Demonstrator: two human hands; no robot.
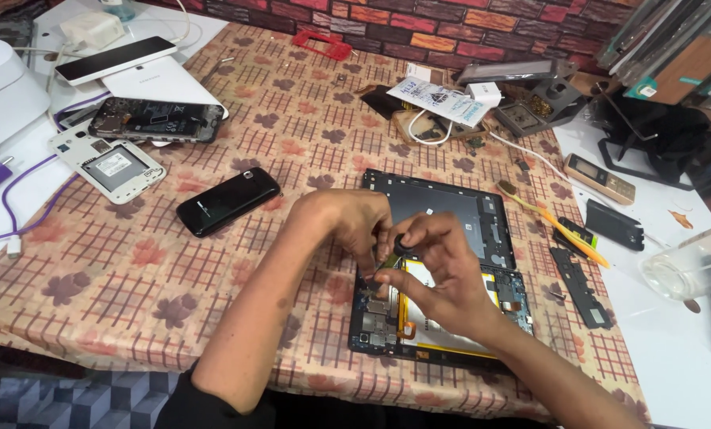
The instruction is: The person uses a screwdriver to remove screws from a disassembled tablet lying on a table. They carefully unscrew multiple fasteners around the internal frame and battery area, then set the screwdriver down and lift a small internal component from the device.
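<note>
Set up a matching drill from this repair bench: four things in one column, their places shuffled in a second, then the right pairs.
Things:
1. black phone
2. orange-handled toothbrush
3. opened tablet
4. red frame

Places:
A. far edge of the cloth, by the brick wall
B. under both hands
C. left of the tablet, lying alone on the cloth
D. right of the tablet, at the cloth's edge

Pairs: 1-C, 2-D, 3-B, 4-A
</note>
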